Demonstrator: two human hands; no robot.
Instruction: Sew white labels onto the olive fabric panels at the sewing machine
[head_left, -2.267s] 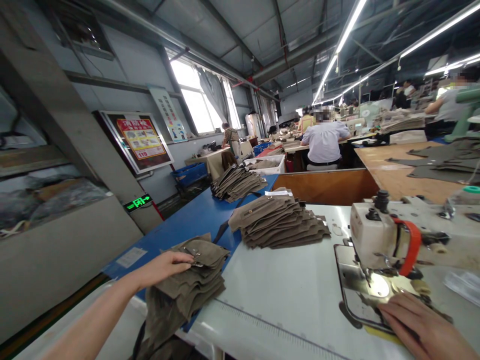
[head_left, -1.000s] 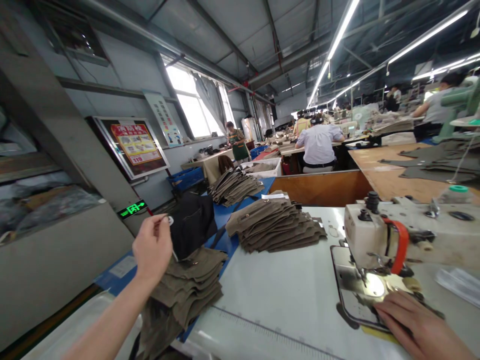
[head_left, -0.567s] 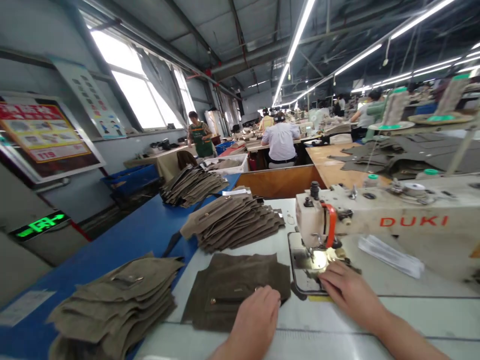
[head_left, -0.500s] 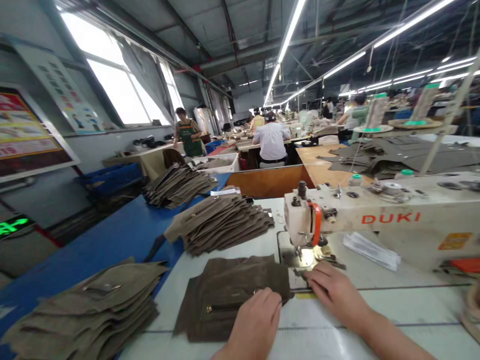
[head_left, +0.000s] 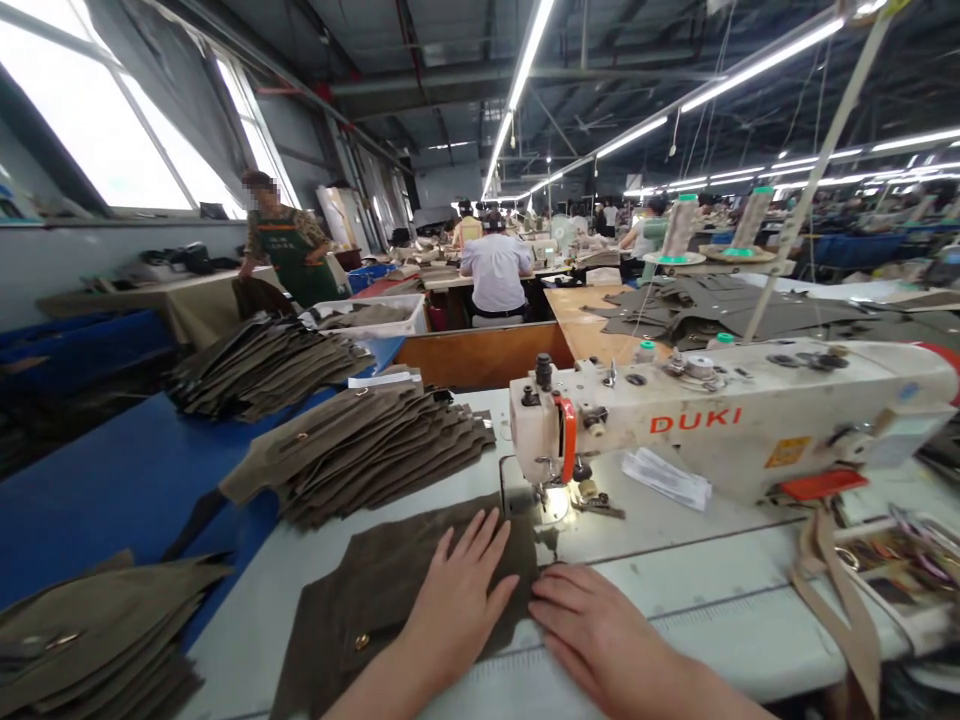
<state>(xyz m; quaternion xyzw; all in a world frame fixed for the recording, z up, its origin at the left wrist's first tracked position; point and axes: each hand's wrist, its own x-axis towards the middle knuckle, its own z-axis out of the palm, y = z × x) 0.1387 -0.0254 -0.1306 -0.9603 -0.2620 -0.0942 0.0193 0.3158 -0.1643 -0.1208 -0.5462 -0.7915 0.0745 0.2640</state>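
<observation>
Head view: a dark olive fabric panel [head_left: 397,550] is laid flat on the pale desk [head_left: 251,625], just left of and in front of a sewing machine [head_left: 637,410] marked DUKI. The panel is pressed by the left hand [head_left: 459,600], whose grip is spread flat, fingers fanned over the cloth. A brass-coloured eyelet [head_left: 361,642] is seen on the panel, beside the left wrist. At the panel's right edge the right hand [head_left: 589,625] is placed, its fingers held together and bent; whether the edge is pinched by that grip cannot be told. The area under the machine's needle is lit by a small lamp, and a bundle of white strips [head_left: 667,478] is set beneath the machine's arm. Behind the panel, a fanned stack of olive pieces [head_left: 367,450] is rested partly on the pale desk; a farther stack [head_left: 266,370] and a nearer one [head_left: 97,635] are placed on the blue surface [head_left: 90,480] to the left. At the right, a tan strap [head_left: 844,610] is hung over the desk's front edge, beside a tray of small parts. Farther off, a person in a green apron [head_left: 292,255] and a seated person in a pale shirt [head_left: 498,275] are seen.
</observation>
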